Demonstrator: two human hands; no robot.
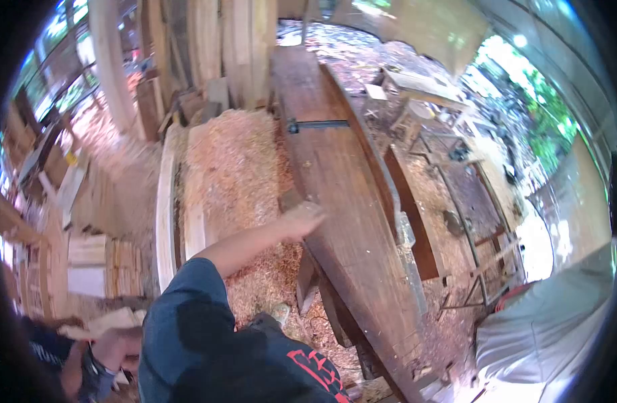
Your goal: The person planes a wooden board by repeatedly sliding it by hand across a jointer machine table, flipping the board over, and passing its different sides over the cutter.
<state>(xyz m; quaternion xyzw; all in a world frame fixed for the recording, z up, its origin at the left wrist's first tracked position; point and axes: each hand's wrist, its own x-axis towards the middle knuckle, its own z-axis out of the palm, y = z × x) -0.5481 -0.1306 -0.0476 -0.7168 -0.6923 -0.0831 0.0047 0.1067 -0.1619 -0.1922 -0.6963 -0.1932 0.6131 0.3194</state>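
My left arm reaches across to a long, wide brown wooden plank (348, 221). My left hand (304, 220) is at the plank's left edge, its fingers curled closed. What it grips, if anything, is hidden. Just behind the hand, a small brown wooden block (291, 199) stands by the same edge. Farther up, a dark metal bar clamp (322, 125) lies across the plank's width. Under the plank's near part show dark wooden supports (335, 309). My right hand is out of view.
Wood shavings (234, 168) heap left of the plank, beside a pale board (166, 201). Tall boards (234, 54) stand behind. At right are a brown board (412, 215) and a metal frame (466, 235). Another person's arm (113, 349) shows at lower left, near stacked wood (123, 269).
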